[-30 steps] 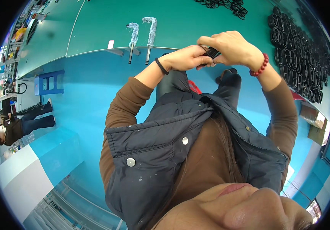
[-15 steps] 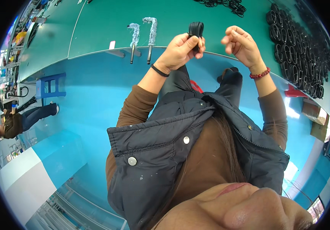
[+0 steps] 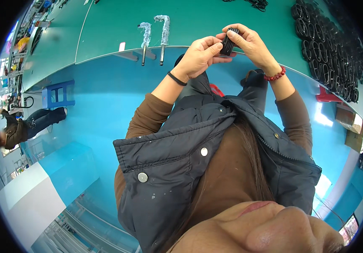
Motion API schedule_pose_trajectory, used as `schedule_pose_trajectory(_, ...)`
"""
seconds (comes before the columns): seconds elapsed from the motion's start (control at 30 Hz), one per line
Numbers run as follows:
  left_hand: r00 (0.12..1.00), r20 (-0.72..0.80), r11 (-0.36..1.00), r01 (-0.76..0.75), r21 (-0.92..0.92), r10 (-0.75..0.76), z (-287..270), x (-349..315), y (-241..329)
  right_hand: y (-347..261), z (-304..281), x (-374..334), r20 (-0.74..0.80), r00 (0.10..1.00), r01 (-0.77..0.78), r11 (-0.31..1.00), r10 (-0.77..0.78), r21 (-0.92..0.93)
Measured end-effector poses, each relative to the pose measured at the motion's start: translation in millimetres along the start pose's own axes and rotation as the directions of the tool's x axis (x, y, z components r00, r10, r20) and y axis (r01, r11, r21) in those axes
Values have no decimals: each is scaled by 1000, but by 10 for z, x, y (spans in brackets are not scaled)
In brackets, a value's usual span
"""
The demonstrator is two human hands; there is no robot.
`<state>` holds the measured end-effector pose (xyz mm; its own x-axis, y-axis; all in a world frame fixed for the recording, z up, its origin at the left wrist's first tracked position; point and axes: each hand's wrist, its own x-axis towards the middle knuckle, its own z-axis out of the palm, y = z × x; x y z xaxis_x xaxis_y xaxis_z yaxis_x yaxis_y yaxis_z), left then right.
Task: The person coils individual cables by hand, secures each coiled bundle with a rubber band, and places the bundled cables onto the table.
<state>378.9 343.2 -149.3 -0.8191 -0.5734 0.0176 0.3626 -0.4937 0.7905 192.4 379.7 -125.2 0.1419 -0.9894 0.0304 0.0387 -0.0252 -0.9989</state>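
Drawn in since half a second ago, the right hand [image 3: 253,44], then apart with loose fingers, now meets the small ribbed bundle of black looped cable [image 3: 230,43] that the left hand [image 3: 198,58] then held up alone; nearest lies the person's dark grey padded vest [image 3: 173,156]; beyond it, smooth bright blue floor [image 3: 105,109] gives room leftward to a blue plastic stool [image 3: 45,98]; the hands meet in view over the near edge of the long green-topped table [image 3: 105,29], right thumb and fingers pinched on the bundle, left hand half-curled at its left side, how firmly I cannot tell; to the left, two hooked rods in pale fluffy wrapping [image 3: 164,31] poke dark ends past that edge; broad green surface separates them from massed black cable coils [image 3: 316,50] at right; farther off sits a loose black cable heap [image 3: 257,4].
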Motion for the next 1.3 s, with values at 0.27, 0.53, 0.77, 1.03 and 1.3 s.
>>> schedule_pose_trajectory(0.27, 977, -198, 942, 138, 307, -78, 106, -12, 56, 3, 47, -61, -50, 999, 16, 1000, -15, 21)
schedule_pose_trajectory(0.53, 942, -285, 956, -97, 275, 178, 378, -13, -257, 101, 95, -90, -182, 980, 87, 996, -82, 17)
schedule_pose_trajectory(0.77, 936, -297, 965, -124, 230, 191, 444, 80, -263, 106, 138, -280, -308, 951, 69, 978, -5, 199)
schedule_pose_trajectory(1.03, 799, 6, 167, -133, 977, 602, 649, 307, -583, 88, 73, -561, -439, 899, 153, 925, 17, 349)
schedule_pose_trajectory(1.3, 829, 286, 24, -338, 941, 481, 1079, 700, -733, -372, -1409, -1445, -784, 572, 192, 969, -240, -157)
